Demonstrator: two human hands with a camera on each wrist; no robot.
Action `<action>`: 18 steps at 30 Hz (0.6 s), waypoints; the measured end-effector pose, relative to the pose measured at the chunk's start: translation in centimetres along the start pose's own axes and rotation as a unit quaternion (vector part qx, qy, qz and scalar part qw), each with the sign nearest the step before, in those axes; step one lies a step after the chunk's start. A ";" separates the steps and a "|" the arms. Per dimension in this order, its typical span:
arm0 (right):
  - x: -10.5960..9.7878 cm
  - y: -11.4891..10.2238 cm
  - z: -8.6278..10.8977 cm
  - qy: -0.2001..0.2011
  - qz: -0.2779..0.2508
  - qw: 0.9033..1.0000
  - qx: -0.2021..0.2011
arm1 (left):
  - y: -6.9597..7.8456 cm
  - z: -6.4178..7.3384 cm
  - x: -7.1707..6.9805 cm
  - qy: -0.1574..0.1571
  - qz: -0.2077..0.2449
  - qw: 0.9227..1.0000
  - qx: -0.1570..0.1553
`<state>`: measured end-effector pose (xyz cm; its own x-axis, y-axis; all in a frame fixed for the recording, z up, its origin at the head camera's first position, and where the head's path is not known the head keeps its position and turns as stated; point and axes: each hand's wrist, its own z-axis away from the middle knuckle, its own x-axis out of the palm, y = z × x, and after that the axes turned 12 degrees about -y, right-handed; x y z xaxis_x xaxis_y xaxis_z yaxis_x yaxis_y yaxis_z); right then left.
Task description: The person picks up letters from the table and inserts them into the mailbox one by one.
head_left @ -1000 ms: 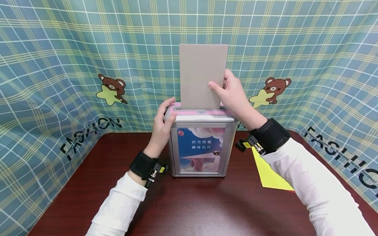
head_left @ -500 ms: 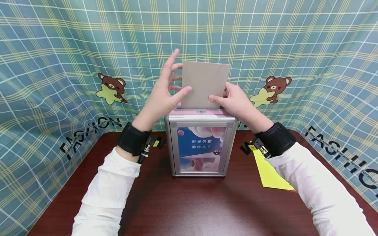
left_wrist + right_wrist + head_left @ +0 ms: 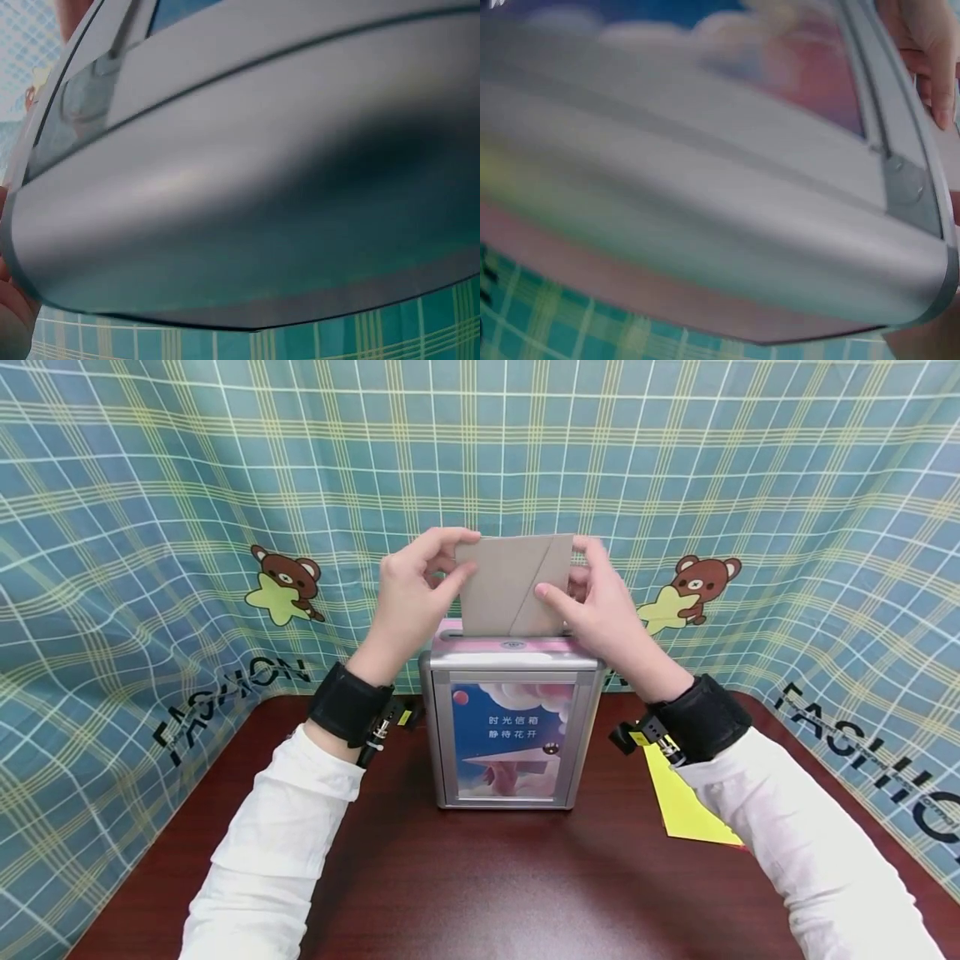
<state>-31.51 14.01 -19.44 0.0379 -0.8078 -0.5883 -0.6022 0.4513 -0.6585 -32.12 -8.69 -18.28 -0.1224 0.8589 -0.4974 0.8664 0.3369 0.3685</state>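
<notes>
A grey-beige envelope (image 3: 501, 581) stands upright in the slot on top of a silver letter box (image 3: 441, 739), its lower part hidden inside. A slanting flap line crosses its visible face. My left hand (image 3: 416, 581) pinches the envelope's upper left edge between thumb and fingers. At the opposite edge, my right hand (image 3: 603, 593) grips it, thumb on the near face and fingers behind. The letter box has a pink top and a picture panel in front. Its silver side wall (image 3: 187, 187) fills most of the left wrist view, and the right wrist view shows the silver frame (image 3: 705, 202) close up.
Yellow paper (image 3: 690, 802) lies on the dark red-brown table (image 3: 495, 885) to the right, partly under the right forearm, with a red edge showing beneath. A checked curtain (image 3: 360, 443) with bear prints surrounds the back and sides.
The envelope has sunk deeper into the slot. My left hand has left the box's top left corner and taken hold of the envelope. My right hand has stayed on its right edge.
</notes>
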 end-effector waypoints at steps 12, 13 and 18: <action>0.3 0.9 0.6 0.069 0.199 0.968 -0.134 | -1.6 2.4 1.1 -0.043 -0.024 0.997 -0.059; 0.3 1.1 0.7 0.062 0.202 0.969 -0.130 | -1.7 2.6 1.2 -0.046 -0.027 0.996 -0.066; 0.5 1.6 1.1 0.030 0.206 0.972 -0.107 | -2.0 3.3 1.3 -0.069 -0.049 0.992 -0.093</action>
<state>-31.57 14.78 -21.29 -0.2853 -0.5990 -0.7482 -0.7091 0.6572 -0.2557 -32.37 -9.52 -22.25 -0.1233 0.7617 -0.6361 0.7476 0.4928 0.4452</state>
